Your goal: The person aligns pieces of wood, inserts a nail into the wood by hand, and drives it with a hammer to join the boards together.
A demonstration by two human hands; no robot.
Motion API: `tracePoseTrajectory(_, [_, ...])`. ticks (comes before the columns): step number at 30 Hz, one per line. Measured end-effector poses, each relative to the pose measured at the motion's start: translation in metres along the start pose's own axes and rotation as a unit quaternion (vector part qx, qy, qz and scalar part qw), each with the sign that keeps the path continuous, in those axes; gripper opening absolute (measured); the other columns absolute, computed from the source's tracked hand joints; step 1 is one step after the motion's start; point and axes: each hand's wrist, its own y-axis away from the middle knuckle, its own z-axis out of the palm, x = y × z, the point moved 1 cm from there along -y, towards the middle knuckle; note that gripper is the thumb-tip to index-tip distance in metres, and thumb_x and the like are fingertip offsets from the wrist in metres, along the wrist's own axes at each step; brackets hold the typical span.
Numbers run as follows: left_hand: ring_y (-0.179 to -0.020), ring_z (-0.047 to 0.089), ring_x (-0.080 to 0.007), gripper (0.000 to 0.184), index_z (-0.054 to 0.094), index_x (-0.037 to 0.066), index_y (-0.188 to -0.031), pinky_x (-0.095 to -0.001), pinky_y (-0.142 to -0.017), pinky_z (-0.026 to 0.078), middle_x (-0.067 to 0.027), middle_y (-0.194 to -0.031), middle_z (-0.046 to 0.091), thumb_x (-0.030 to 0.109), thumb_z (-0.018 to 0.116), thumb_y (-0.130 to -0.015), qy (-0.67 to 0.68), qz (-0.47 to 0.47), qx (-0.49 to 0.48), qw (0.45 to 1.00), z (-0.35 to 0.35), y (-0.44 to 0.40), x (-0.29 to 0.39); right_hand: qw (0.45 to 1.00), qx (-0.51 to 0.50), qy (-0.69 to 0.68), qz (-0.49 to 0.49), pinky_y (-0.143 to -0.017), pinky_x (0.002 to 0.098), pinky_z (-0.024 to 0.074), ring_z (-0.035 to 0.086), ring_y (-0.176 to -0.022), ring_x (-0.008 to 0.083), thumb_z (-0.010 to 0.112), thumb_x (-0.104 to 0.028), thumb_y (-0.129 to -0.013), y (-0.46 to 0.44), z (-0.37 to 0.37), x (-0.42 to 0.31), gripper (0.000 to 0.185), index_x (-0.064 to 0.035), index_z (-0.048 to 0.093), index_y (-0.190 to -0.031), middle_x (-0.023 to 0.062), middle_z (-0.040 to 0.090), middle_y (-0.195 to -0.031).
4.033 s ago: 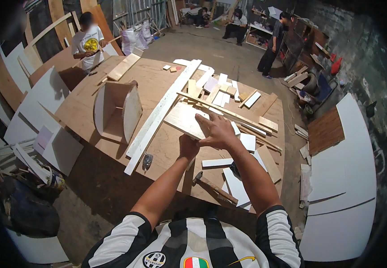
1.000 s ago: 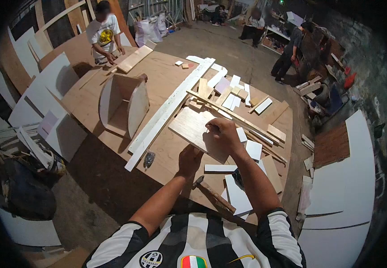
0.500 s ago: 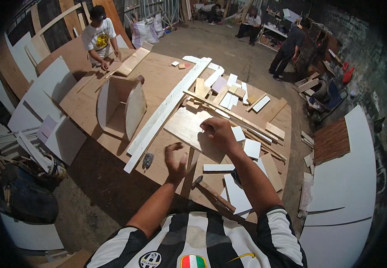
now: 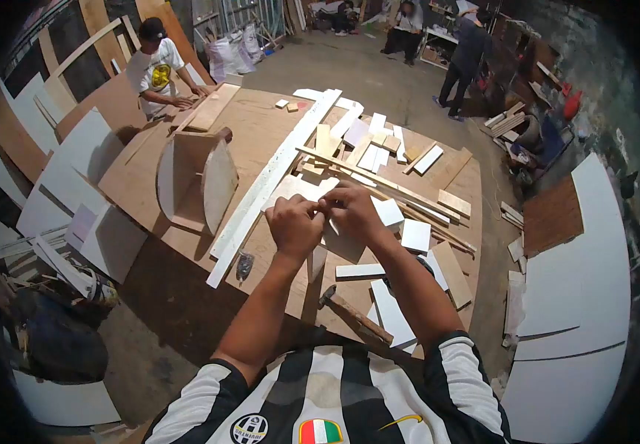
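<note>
My left hand (image 4: pixel 295 226) and my right hand (image 4: pixel 352 212) meet fingertip to fingertip above a flat wooden board (image 4: pixel 345 249). Both hands are closed in a pinch; whatever lies between the fingers is hidden or too small to name. The board rests on the workbench, partly covered by my hands. A hammer with a wooden handle (image 4: pixel 358 318) lies near the bench's front edge, below my right forearm. Left of my left wrist is a small clear bag with dark contents (image 4: pixel 244 266).
Long white strips (image 4: pixel 275 185) cross the workbench (image 4: pixel 261 111). Wood and white offcuts (image 4: pixel 370 157) crowd its right side. A curved-sided wooden box (image 4: pixel 195 181) stands at left. A co-worker (image 4: pixel 161 70) works at the far left corner; white panels (image 4: pixel 571 296) lean at right.
My left hand has risen and moved up to my right hand, and their fingertips now meet. The co-worker at the left has leaned lower, and the person at the back right has shifted.
</note>
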Motion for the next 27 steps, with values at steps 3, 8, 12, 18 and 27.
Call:
tracePoseTrajectory(3, [-0.089, 0.060, -0.0231, 0.012, 0.083, 0.018, -0.081, -0.0425, -0.087, 0.038, 0.0040, -0.082, 0.072, 0.029, 0.079, -0.080, 0.006, 0.018, 0.013, 1.000, 0.004, -0.004, 0.002, 0.995, 0.062, -0.041, 0.065, -0.072, 0.0378, 0.0551, 0.069, -0.080, 0.0283, 0.080, -0.015, -0.086, 0.016, -0.017, -0.004, 0.031, -0.0061, 0.077, -0.116, 0.0181, 0.071, -0.096])
tracePoseTrajectory(8, [-0.081, 0.057, -0.0209, 0.019, 0.083, 0.014, -0.078, -0.0414, -0.084, 0.035, 0.0012, -0.074, 0.070, 0.033, 0.086, -0.078, 0.052, 0.051, 0.030, 0.997, 0.002, -0.003, -0.003, 0.892, 0.398, -0.187, 0.101, -0.067, 0.0306, 0.0483, 0.058, -0.072, 0.0135, 0.059, -0.009, -0.103, 0.092, -0.024, 0.042, 0.016, 0.0044, 0.067, -0.102, 0.0095, 0.068, -0.084])
tracePoseTrajectory(12, [-0.085, 0.057, -0.0213, 0.017, 0.083, 0.016, -0.078, -0.0415, -0.085, 0.036, 0.0037, -0.077, 0.071, 0.033, 0.084, -0.081, 0.057, 0.036, 0.010, 0.998, -0.003, -0.008, -0.005, 0.917, -0.091, 0.228, 0.316, -0.083, 0.0504, 0.0529, 0.068, -0.099, 0.0405, 0.075, -0.041, -0.091, 0.277, 0.083, 0.188, 0.044, -0.0052, 0.070, -0.115, 0.0198, 0.070, -0.103])
tracePoseTrajectory(18, [-0.079, 0.057, -0.0203, 0.017, 0.081, 0.014, -0.075, -0.0408, -0.082, 0.035, 0.0012, -0.073, 0.070, 0.030, 0.087, -0.079, 0.061, 0.057, 0.029, 0.996, -0.001, -0.003, 0.000, 0.869, -0.263, 0.268, 0.323, -0.087, 0.0503, 0.0579, 0.070, -0.105, 0.0386, 0.082, -0.047, -0.083, 0.335, 0.120, 0.182, 0.055, -0.0049, 0.063, -0.112, 0.0194, 0.070, -0.110])
tracePoseTrajectory(27, [-0.078, 0.057, -0.0200, 0.017, 0.081, 0.014, -0.075, -0.0408, -0.082, 0.034, 0.0012, -0.073, 0.070, 0.029, 0.086, -0.079, 0.074, 0.059, 0.032, 0.995, -0.003, -0.005, -0.003, 0.880, -0.194, 0.174, 0.396, -0.082, 0.0503, 0.0571, 0.073, -0.098, 0.0406, 0.072, -0.037, -0.092, 0.346, 0.114, 0.174, 0.044, -0.0022, 0.058, -0.115, 0.0235, 0.073, -0.103])
